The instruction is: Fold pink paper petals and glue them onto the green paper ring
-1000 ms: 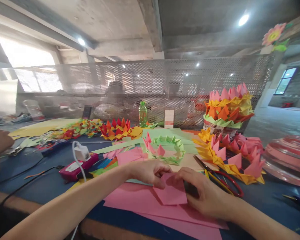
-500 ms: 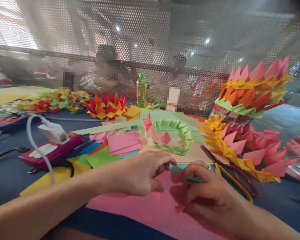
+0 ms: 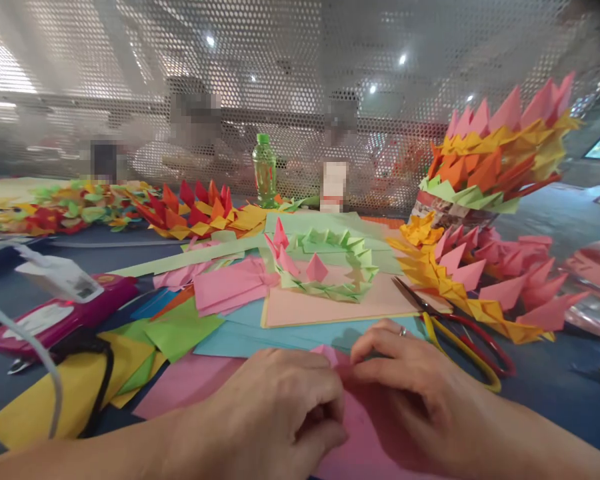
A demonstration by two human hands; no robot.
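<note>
My left hand [image 3: 290, 407], fingers curled, is closed over a small folded piece of pink paper [image 3: 331, 355]. Only one corner of that piece shows, and pink sheets lie beneath it. From the other side my right hand [image 3: 415, 387], with a ring on one finger, pinches the same piece with bent fingers. Much of the fold is hidden behind the hands. Just beyond stands a ring of folded light green paper [image 3: 325, 291] with a few pink points on it. Scissors with red and yellow handles [image 3: 455, 340] lie by my right hand.
On the left are a magenta power strip [image 3: 55, 317] with a white charger, its cable, and yellow and green papers [image 3: 183, 327]. Yellow and pink folded rings [image 3: 473, 283] and a tiered paper stack [image 3: 490, 170] stand right. A green bottle [image 3: 265, 177] stands before the perforated screen [image 3: 300, 87].
The view has tipped down and come closer to the table. My hands have stayed near each other over the pink paper, the left now turned with its back upward.
</note>
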